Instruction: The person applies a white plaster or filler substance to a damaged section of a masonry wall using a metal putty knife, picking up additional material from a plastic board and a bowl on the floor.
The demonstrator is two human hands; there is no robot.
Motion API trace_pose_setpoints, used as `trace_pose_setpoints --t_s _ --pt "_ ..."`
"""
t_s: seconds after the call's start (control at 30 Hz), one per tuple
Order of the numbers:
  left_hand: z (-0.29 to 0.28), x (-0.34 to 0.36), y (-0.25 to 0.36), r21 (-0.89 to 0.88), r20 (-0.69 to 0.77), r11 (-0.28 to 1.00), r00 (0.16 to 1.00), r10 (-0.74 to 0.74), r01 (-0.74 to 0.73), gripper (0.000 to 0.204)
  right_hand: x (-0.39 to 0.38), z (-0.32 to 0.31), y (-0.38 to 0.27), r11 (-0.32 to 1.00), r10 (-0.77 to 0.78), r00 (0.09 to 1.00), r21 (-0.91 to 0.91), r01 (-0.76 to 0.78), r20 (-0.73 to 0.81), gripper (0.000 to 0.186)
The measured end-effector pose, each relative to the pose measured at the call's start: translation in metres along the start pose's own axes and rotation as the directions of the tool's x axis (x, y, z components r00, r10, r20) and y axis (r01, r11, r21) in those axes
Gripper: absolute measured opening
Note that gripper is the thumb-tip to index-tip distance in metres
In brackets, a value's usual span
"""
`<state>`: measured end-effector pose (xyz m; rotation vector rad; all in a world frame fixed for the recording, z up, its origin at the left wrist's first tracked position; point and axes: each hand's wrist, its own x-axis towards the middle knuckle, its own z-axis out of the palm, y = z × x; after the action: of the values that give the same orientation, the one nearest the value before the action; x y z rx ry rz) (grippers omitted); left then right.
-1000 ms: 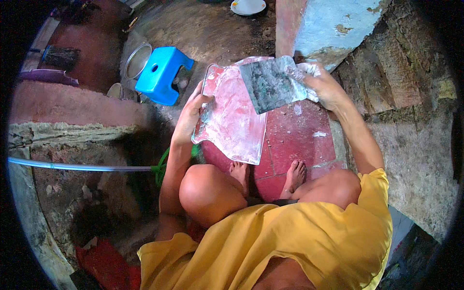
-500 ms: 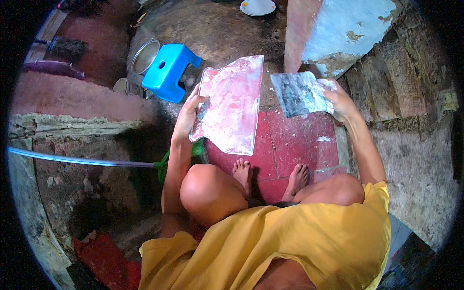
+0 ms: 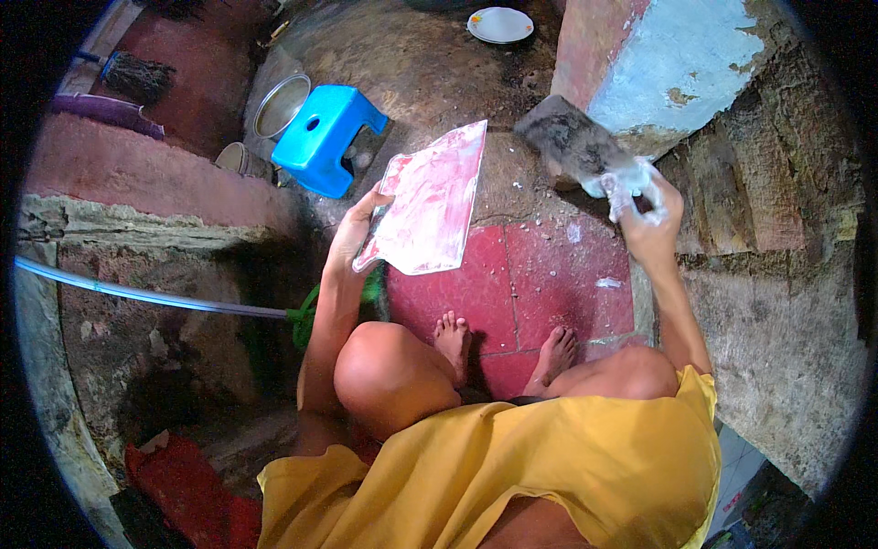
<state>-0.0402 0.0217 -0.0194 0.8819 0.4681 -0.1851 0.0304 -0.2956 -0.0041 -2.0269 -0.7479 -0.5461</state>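
My left hand (image 3: 357, 229) grips one edge of a flat pink spreader (image 3: 425, 203), its thumb on the upper face. White paste is smeared across that face in uneven streaks. To the right, my right hand (image 3: 657, 227) pinches the near end of a dark grey flat scraper (image 3: 572, 137). Thick white paste coats the fingers and the scraper's held end; its far part looks mostly dark. The two tools are apart, both held above the floor in front of my feet. The fingers under the spreader are hidden.
A blue plastic stool (image 3: 320, 137) stands far left, beside a round metal-rimmed pan (image 3: 282, 106). A white plate (image 3: 500, 26) lies at the back. Peeling wall corner (image 3: 677, 73) rises at right. Red floor tiles (image 3: 448, 297) carry crumbs and paste marks. A pale pole (image 3: 155, 296) crosses at left.
My right hand has turned the scraper, whose far end now points up and left and shows a darker face. The spreader has tilted and sits slightly lower left. The view has shifted a little.
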Motion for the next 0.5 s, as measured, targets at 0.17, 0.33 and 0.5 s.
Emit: trace_pose_setpoints --t_s 0.17,0.33,0.5 --pt "-0.003 0.009 -0.006 -0.159 0.023 0.985 0.998 -0.058 0.061 0.039 -0.001 0.009 -0.011 0.903 -0.387 0.92 -0.175 0.392 0.063 0.052" --pt "0.005 0.002 -0.003 -0.182 0.008 0.978 0.995 -0.1 0.1 0.04 0.004 0.023 -0.007 0.869 -0.462 0.877 -0.133 0.477 0.128 0.051" --pt "0.009 0.004 -0.004 -0.23 0.04 0.973 0.999 -0.019 0.028 0.044 -0.013 0.042 0.0 0.905 -0.411 0.872 0.0 0.426 0.268 0.052"
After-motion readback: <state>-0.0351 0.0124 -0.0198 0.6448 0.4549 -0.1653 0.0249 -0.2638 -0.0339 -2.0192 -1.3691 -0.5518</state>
